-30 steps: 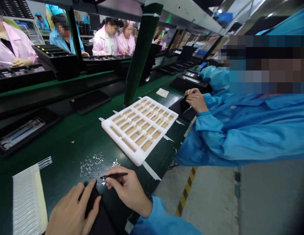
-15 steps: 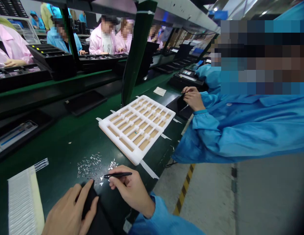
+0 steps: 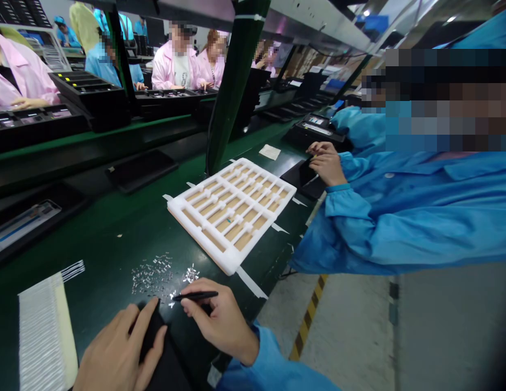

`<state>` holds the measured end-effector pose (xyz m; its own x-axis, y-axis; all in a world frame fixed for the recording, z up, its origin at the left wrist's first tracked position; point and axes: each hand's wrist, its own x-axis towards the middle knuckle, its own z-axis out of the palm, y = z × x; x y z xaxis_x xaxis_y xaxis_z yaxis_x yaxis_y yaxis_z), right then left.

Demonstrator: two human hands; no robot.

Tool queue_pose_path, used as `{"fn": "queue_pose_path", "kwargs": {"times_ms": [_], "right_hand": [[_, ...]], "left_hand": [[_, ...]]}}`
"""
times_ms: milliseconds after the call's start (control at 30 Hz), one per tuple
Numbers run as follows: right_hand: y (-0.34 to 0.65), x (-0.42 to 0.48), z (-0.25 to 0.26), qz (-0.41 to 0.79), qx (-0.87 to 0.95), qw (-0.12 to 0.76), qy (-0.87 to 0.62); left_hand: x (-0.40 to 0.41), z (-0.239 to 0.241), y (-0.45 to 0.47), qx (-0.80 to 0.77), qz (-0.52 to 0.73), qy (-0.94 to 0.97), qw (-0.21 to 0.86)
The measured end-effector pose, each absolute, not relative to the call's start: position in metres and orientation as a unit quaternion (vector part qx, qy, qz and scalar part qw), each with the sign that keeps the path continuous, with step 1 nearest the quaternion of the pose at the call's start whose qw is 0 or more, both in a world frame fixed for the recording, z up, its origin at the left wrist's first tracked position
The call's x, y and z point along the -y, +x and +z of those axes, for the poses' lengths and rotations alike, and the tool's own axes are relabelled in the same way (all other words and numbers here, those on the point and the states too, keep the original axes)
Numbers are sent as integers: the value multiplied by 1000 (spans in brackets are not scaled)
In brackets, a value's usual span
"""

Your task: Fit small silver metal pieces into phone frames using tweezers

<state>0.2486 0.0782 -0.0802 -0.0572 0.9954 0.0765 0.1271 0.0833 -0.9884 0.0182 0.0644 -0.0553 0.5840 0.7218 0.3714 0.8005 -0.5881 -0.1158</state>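
My right hand (image 3: 224,320) pinches slim black tweezers (image 3: 198,296), their tip low over a few bright metal bits (image 3: 172,297) on the green bench. Beneath my left hand (image 3: 118,347) lies a flat-sided black piece (image 3: 169,361); thumb and fingers clasp its two sides, and my palm hides part of it. Many tiny silver parts (image 3: 152,274) are scattered just beyond my fingertips, with a denser little heap (image 3: 191,274) to their right. Whether the tweezers grip a part is too small to make out.
A white foam frame (image 3: 232,214) with brown compartments is ahead, near tape strips. At left lie a stack of white strips (image 3: 43,331) and black trays (image 3: 141,169). A green post (image 3: 238,87) rises behind. On the right, a co-worker's hands (image 3: 326,163) handle a dark piece.
The view has shifted slightly, so everything sits a little further right. The tweezers have tilted slightly, with their tip still by the bright metal bits. My left hand keeps its hold.
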Motion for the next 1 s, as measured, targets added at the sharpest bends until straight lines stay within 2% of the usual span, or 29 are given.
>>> {"fn": "queue_pose_path", "kwargs": {"times_ms": [333,667,1000], "right_hand": [[249,-78,-85,460,563,514,-456],[248,-80,-87,463,573,499,-456],[240,-95,-85,582,449,478,-481]], "left_hand": [[-65,-59,17,430,-150,-880,135],[-65,-58,17,437,-149,-877,129],[-72,-56,21,438,-138,-884,87]]}}
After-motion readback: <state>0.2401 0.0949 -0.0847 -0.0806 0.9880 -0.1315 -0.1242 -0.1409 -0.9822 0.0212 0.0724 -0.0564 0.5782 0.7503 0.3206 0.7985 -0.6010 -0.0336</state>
